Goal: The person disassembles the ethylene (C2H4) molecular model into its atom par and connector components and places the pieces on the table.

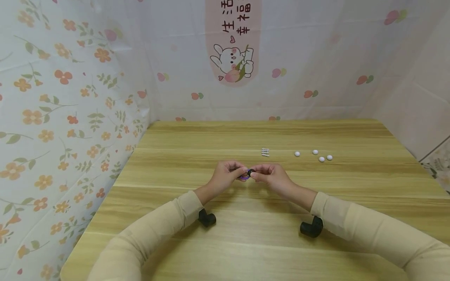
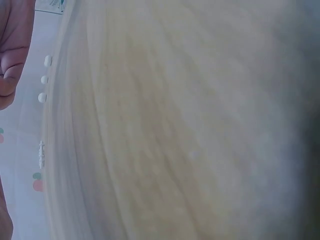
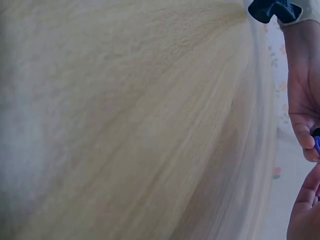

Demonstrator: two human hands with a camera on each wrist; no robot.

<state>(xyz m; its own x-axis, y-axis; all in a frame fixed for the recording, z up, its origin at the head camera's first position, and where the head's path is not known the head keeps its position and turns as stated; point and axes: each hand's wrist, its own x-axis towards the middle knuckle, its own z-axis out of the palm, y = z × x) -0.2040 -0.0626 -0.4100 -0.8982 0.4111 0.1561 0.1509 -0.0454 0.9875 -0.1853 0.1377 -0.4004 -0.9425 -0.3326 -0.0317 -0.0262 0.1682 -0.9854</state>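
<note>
In the head view both hands meet over the middle of the table. The left hand (image 1: pixel 227 173) pinches a small purple ring-like piece (image 1: pixel 244 178) between thumb and fingers. Against it, the right hand (image 1: pixel 275 177) pinches a small black round piece (image 1: pixel 251 172). The fingertips cover much of both pieces, and I cannot tell their exact kind. At the right edge of the right wrist view, a bit of the purple piece (image 3: pixel 317 144) shows at the left hand's fingertips (image 3: pixel 304 140). The left wrist view shows only part of the right hand (image 2: pixel 11 55).
Beyond the hands lies a row of small white rod-like pieces (image 1: pixel 265 152) on the wooden table (image 1: pixel 253 242). Several white balls, one of them a ball (image 1: pixel 297 154) nearest the rods, lie further right. Black angled mounts (image 1: pixel 206 218) sit under the wrists. Patterned cloth (image 1: pixel 295 50) hangs behind.
</note>
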